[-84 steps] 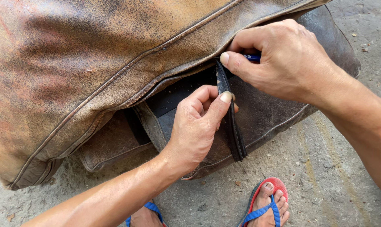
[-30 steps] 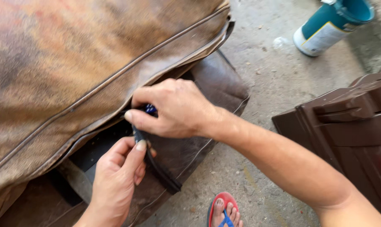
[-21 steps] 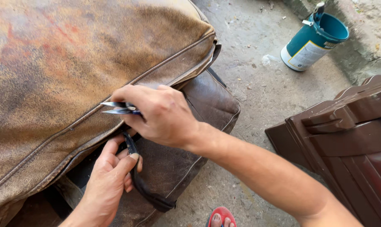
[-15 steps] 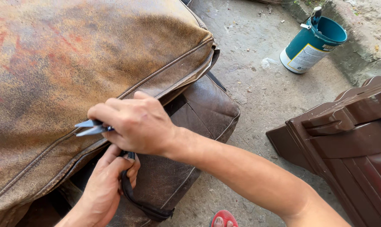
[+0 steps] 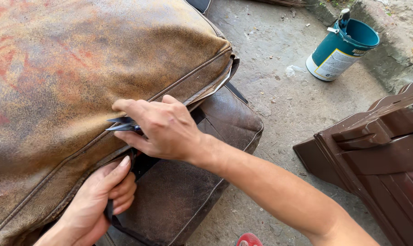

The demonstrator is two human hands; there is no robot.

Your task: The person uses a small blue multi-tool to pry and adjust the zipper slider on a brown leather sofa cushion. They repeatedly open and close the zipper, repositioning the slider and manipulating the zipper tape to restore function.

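Right hand (image 5: 163, 130) with probable snips (image 5: 122, 125) at cushion (image 5: 79, 68) seam

Worn brown leather cushion (image 5: 79, 82) cut along its seam with small scissors (image 5: 122, 125).
Mottled and cracked, it lies on the concrete floor; the blades point left at its piped edge, beside a dark loose strip (image 5: 113, 214).

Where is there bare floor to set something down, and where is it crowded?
Bare concrete lies between the cushion, the can and the brown furniture. It is crowded at the seam, where the right hand holds scissors and the left hand grips the cover.
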